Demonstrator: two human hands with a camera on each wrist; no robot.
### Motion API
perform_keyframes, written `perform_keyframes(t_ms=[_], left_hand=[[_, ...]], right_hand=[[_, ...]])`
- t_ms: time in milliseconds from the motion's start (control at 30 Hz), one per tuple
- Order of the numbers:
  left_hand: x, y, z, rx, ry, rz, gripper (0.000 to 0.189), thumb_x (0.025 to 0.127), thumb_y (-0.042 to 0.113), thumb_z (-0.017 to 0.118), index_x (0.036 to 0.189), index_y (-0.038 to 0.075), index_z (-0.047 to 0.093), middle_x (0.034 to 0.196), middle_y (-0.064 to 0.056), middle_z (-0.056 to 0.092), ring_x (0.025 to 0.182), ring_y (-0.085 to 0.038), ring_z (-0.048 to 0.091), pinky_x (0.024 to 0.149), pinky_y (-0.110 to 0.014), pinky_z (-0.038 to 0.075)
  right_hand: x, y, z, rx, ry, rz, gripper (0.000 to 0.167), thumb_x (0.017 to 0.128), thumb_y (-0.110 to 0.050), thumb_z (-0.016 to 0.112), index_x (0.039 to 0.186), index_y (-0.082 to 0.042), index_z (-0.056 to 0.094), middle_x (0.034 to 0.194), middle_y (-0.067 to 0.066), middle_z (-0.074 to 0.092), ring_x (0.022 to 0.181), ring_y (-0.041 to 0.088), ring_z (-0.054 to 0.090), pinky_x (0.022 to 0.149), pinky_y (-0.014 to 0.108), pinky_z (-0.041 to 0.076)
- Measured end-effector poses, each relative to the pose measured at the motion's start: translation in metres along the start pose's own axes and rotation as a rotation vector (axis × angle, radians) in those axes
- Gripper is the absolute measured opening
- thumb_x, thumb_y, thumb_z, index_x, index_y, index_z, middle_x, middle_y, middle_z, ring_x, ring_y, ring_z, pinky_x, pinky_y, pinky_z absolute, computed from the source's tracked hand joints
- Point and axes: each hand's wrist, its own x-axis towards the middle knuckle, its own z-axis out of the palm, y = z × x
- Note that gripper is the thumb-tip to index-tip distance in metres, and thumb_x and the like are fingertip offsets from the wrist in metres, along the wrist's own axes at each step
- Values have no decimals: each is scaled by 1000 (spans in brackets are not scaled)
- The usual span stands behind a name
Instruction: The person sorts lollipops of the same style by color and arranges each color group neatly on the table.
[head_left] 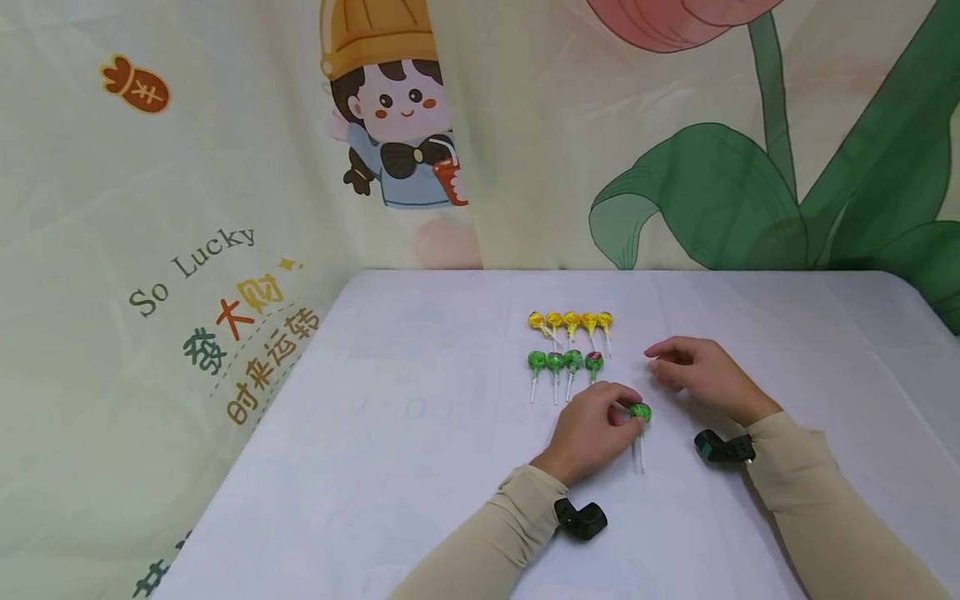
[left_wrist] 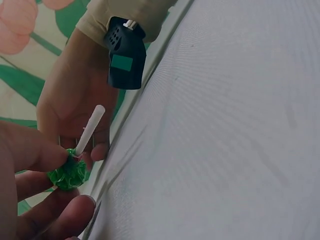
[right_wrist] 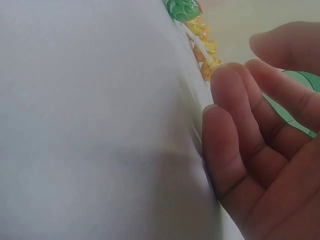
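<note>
My left hand (head_left: 596, 429) pinches a green-wrapped lollipop (head_left: 641, 412) by its round head, between thumb and fingers. In the left wrist view the white stick (left_wrist: 91, 129) juts out from the green wrapper (left_wrist: 70, 172). To the right, my right hand (head_left: 701, 372) holds nothing, its fingers loosely bent and thumb apart in the right wrist view. Just beyond the left hand lies a row of green lollipops (head_left: 555, 362), one with a reddish patch on its wrapper (head_left: 594, 361). Behind them is a row of several yellow lollipops (head_left: 572, 322), sticks toward me.
A white cloth covers the table (head_left: 390, 433). Printed fabric (head_left: 525, 167) hangs along its back edge, and another printed sheet (head_left: 187, 167) along the left. Each wrist wears a black camera (head_left: 581, 519).
</note>
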Motion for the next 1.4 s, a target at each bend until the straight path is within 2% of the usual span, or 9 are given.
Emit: perform_keyframes(t_ms=[200, 533, 733, 800, 867, 967, 1033, 1133, 1400], left_hand=[[6, -1, 0, -56, 35, -15, 20, 88, 20, 74, 108, 20, 72, 100, 12, 62, 76, 4, 56, 69, -16, 46], [21, 1, 6, -158, 93, 19, 21, 88, 11, 75, 109, 12, 71, 103, 5, 62, 76, 3, 58, 71, -14, 51], [35, 10, -1, -173, 74, 30, 23, 89, 8, 73, 111, 11, 71, 105, 2, 63, 78, 1, 59, 73, -15, 52], [40, 11, -5, -143, 68, 41, 23, 89, 7, 73, 111, 11, 71, 105, 2, 64, 79, 2, 59, 74, -15, 51], [46, 11, -9, -93, 72, 63, 22, 89, 7, 72, 111, 10, 72, 104, 3, 65, 78, 3, 60, 86, -17, 50], [53, 9, -14, -10, 75, 82, 22, 89, 8, 73, 111, 10, 72, 102, 3, 65, 80, 3, 61, 87, -15, 48], [58, 7, -17, 33, 72, 91, 21, 90, 9, 73, 111, 10, 72, 102, 3, 65, 84, 0, 62, 86, -14, 48], [67, 2, -22, 82, 65, 83, 21, 90, 10, 73, 112, 9, 72, 102, 1, 64, 89, -5, 63, 75, -11, 48], [87, -2, -30, 72, 53, 21, 21, 90, 8, 73, 111, 8, 72, 104, -2, 64, 93, -11, 66, 76, -13, 50]], right_hand=[[-1, 2, -6, -4, -22, 11, 30, 99, -24, 63, 123, -6, 66, 92, 9, 67, 84, 27, 59, 68, 33, 52], [-4, 9, -26, -56, -33, -6, 34, 100, -28, 64, 125, -5, 65, 98, 8, 68, 87, 25, 60, 69, 32, 53], [0, 18, -36, -57, -17, 1, 35, 99, -30, 64, 125, -6, 65, 98, 9, 68, 87, 26, 59, 69, 33, 53], [4, 20, -37, -47, -25, -4, 35, 99, -31, 64, 125, -6, 65, 99, 9, 67, 88, 26, 59, 69, 32, 53], [8, 22, -37, -45, -34, -8, 36, 99, -31, 64, 125, -7, 65, 99, 8, 67, 88, 26, 58, 69, 32, 53], [13, 24, -38, -45, -38, -4, 34, 99, -30, 64, 124, -7, 66, 98, 9, 66, 87, 26, 58, 69, 32, 53], [14, 24, -38, -45, -40, 4, 33, 100, -28, 64, 124, -6, 65, 98, 9, 66, 87, 27, 58, 69, 32, 53], [17, 25, -39, -45, -52, 11, 33, 100, -27, 63, 125, -5, 65, 99, 9, 66, 88, 26, 58, 70, 32, 53], [18, 27, -39, -55, -52, 18, 33, 100, -28, 63, 125, -7, 66, 100, 7, 67, 90, 26, 58, 73, 33, 53]])
